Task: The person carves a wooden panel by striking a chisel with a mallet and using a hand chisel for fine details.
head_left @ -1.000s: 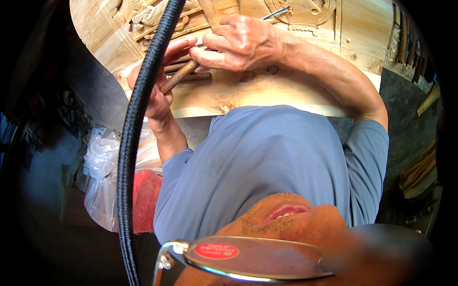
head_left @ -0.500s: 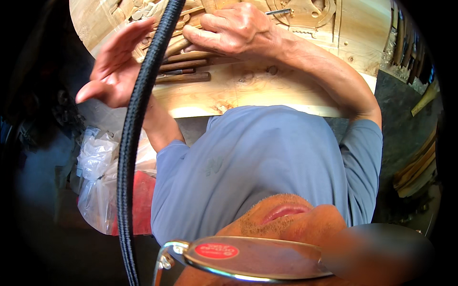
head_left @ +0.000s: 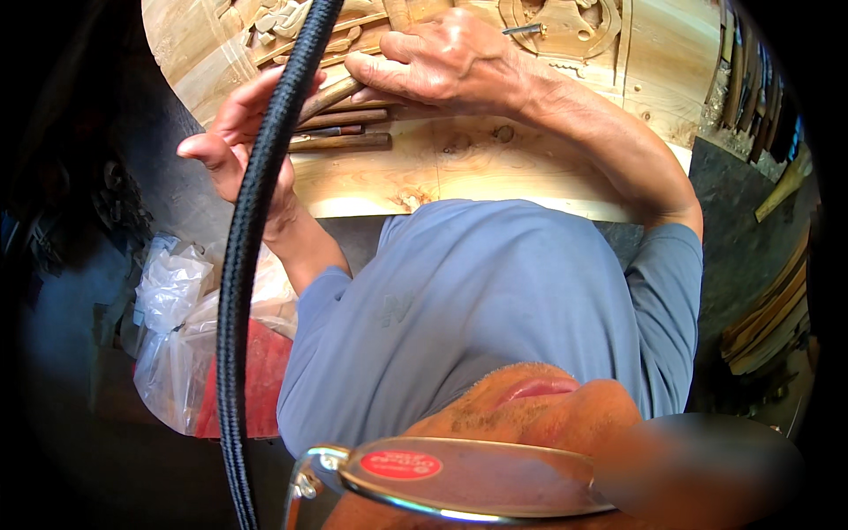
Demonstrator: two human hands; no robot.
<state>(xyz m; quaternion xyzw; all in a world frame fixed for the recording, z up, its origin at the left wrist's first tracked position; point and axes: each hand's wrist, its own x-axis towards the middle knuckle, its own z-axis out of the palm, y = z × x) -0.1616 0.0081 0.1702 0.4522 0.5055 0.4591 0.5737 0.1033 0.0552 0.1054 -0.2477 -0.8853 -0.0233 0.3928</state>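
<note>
My right hand [head_left: 442, 62] lies over the carved part of a pale wooden board [head_left: 495, 177], fingers curled round a wood-handled chisel [head_left: 334, 97]. Its handle sticks out to the left below the thumb. Past the knuckles, a short metal shaft [head_left: 527, 29] shows; whether it belongs to the same chisel is hidden by the hand. My left hand [head_left: 231, 146] is open at the board's left edge, palm facing inward and thumb spread out. Its fingertips come close to the handle's end; a black braided cord hides whether they touch it.
More wooden tool handles [head_left: 344, 141] lie side by side on the board. The black braided cord [head_left: 234, 309] crosses the view. A tied clear plastic bag [head_left: 168, 300] sits beside something red [head_left: 256, 380]. Tools [head_left: 751, 88] stand at the right edge; wooden strips [head_left: 768, 318] lie below.
My left hand has moved right, closer to the chisel's handle, still with fingers spread. My right hand has shifted slightly right and toward me, keeping its grip.
</note>
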